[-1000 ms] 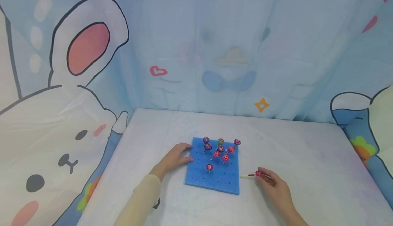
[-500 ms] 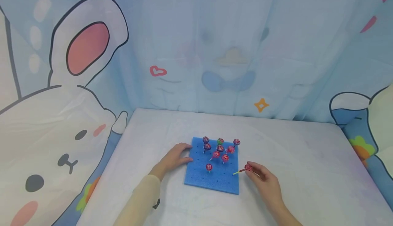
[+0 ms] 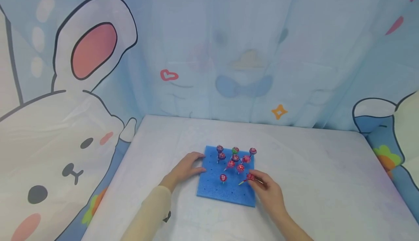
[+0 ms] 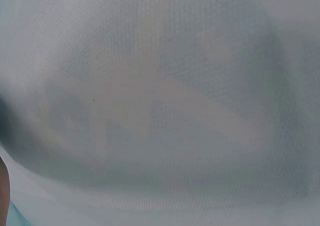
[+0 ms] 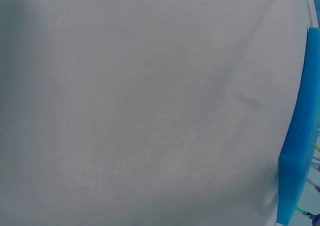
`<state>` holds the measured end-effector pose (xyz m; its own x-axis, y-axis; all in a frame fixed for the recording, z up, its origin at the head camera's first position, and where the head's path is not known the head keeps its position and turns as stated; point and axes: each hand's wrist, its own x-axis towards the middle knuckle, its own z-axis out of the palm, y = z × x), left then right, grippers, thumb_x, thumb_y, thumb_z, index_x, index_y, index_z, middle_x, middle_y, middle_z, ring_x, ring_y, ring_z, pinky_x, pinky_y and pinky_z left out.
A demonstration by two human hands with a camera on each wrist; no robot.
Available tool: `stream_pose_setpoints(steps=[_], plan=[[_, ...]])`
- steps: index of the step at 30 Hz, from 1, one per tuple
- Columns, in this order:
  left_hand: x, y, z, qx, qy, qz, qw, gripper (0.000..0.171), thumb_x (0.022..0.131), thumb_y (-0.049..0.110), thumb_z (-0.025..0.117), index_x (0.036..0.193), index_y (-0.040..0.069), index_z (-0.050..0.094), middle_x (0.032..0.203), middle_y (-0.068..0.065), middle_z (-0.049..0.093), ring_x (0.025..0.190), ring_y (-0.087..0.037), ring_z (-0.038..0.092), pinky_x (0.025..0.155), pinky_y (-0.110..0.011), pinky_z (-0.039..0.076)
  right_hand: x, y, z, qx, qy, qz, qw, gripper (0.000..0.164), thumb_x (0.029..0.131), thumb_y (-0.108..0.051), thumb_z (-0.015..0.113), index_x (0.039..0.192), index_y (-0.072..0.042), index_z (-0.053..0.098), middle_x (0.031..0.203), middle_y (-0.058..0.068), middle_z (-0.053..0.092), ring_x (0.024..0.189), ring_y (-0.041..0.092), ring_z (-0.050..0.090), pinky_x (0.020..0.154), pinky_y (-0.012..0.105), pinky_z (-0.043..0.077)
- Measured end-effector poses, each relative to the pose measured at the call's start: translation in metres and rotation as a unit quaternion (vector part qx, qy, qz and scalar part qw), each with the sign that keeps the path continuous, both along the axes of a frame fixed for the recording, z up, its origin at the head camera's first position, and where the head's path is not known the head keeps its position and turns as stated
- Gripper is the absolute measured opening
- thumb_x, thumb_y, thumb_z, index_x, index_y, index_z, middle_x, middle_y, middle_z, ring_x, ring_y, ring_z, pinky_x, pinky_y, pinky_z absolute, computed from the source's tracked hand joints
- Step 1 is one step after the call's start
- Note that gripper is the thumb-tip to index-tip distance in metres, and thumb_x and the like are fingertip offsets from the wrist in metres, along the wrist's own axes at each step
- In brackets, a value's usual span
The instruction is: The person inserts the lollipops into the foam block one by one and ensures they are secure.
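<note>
A blue foam board (image 3: 214, 191) with small holes lies on the white-covered table; its edge (image 5: 296, 151) also shows in the right wrist view. Several wrapped lollipops (image 3: 231, 164) stand in its far half, and a red one (image 3: 223, 178) stands nearer the front. My right hand (image 3: 270, 195) pinches another red lollipop (image 3: 250, 177) by its wrapped head over the board's right side. Its yellow-green stick slants down to the left; whether the tip touches the foam I cannot tell. My left hand (image 3: 187, 167) rests with spread fingers at the board's left edge.
White cloth (image 3: 320, 175) covers the table around the board. A blue cartoon curtain (image 3: 245, 51) hangs behind it, with a printed rabbit (image 3: 65, 146) at the left. The left wrist view shows mostly cloth (image 4: 150, 111).
My right hand has moved left with the red lollipop, from beside the board to over its right part. The lollipop's stick has tilted further down. My left hand has stayed in place.
</note>
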<state>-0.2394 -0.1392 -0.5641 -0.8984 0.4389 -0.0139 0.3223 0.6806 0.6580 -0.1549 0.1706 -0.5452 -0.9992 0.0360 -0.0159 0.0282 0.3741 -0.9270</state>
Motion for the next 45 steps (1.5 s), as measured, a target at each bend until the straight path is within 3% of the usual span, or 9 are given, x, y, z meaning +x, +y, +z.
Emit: stream_pose_setpoints(steps=[13,21,31,38,45], plan=[[-0.002,0.001,-0.001,-0.003,0.004,-0.001,1.0,0.054,0.092,0.034,0.068,0.138,0.01,0.052,0.14,-0.008,0.053,0.135,-0.026,0.043,0.115,-0.042,0.032,-0.002,-0.003,-0.004,0.025,0.052,0.018,0.998,0.032,0.09,-0.005,0.069,0.122,-0.006,0.065,0.123,0.006,0.064,0.115,0.024,0.062,0.088,0.013,0.05],[0.0,0.001,0.0,-0.004,-0.001,0.003,1.0,0.054,0.093,0.034,0.068,0.139,0.011,0.052,0.14,-0.007,0.052,0.136,-0.025,0.042,0.115,-0.042,0.032,0.001,-0.019,-0.005,0.008,0.037,0.031,0.999,0.032,0.089,-0.012,0.072,0.121,-0.009,0.066,0.122,0.005,0.066,0.116,0.023,0.061,0.092,0.022,0.052],[-0.002,-0.001,-0.003,-0.007,0.004,0.003,1.0,0.055,0.092,0.037,0.068,0.138,0.011,0.052,0.14,-0.006,0.052,0.135,-0.025,0.042,0.115,-0.041,0.033,-0.004,-0.027,-0.008,0.006,0.01,0.029,1.0,0.034,0.089,-0.014,0.073,0.121,-0.007,0.067,0.12,0.007,0.067,0.112,0.023,0.064,0.091,0.026,0.053],[-0.002,-0.002,-0.005,-0.009,0.004,0.003,0.9999,0.055,0.092,0.037,0.068,0.138,0.012,0.052,0.14,-0.006,0.052,0.135,-0.024,0.043,0.115,-0.041,0.033,-0.006,-0.027,-0.011,0.027,0.019,0.039,0.999,0.032,0.088,-0.015,0.074,0.118,-0.008,0.07,0.116,0.006,0.07,0.107,0.021,0.067,0.088,0.025,0.054],[-0.003,-0.001,-0.005,-0.008,0.007,-0.001,0.9999,0.056,0.092,0.036,0.068,0.139,0.01,0.051,0.14,-0.007,0.052,0.135,-0.025,0.043,0.115,-0.041,0.033,-0.008,-0.028,-0.012,0.071,0.022,0.033,0.997,0.03,0.088,-0.016,0.074,0.117,-0.012,0.071,0.117,0.005,0.069,0.11,0.022,0.064,0.092,0.032,0.053]])
